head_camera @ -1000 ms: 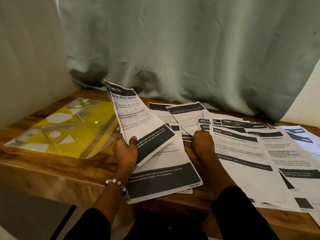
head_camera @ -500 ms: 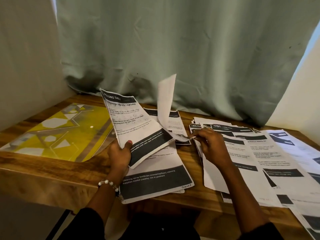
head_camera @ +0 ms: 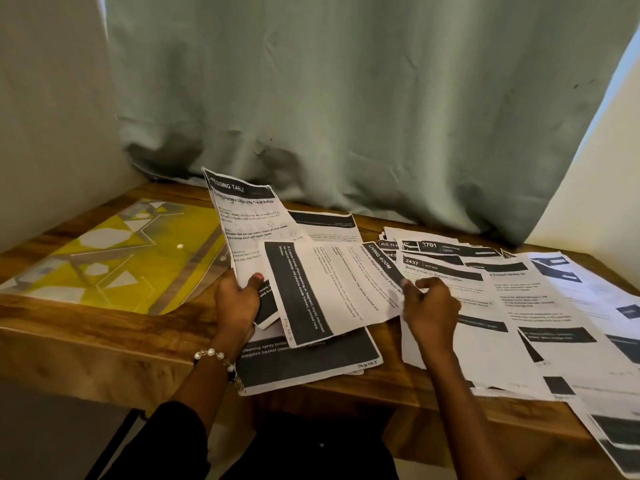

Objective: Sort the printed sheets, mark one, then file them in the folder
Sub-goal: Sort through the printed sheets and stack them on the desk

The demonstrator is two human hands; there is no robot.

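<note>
The printed sheets are white pages with black header and footer bands, thin and limp enough to curl, and they cover most of the wooden table (head_camera: pixel 86 327). A loose spread of sheets (head_camera: pixel 519 306) overlaps on the right, and a small pile (head_camera: pixel 304 362) lies at the near edge in the middle. The left hand (head_camera: pixel 239 299) grips a raised sheet headed "DRESSING TABLE" (head_camera: pixel 246 220) at its lower edge, thumb on top. The right hand (head_camera: pixel 429 306) pinches the corner of a sheet headed "LIVING ROOM" (head_camera: pixel 329 289), which is turned sideways and hangs across the pile. The two hands are apart, each clamped on its own page. Sorting looks to be the step in hand, with marking and filing not yet begun. The next move probably calls for laying the sideways sheet squarely where it belongs without creasing it. The yellow-patterned folder (head_camera: pixel 114 258) lies flat at the far left, under a pale green curtain (head_camera: pixel 346 98).
</note>
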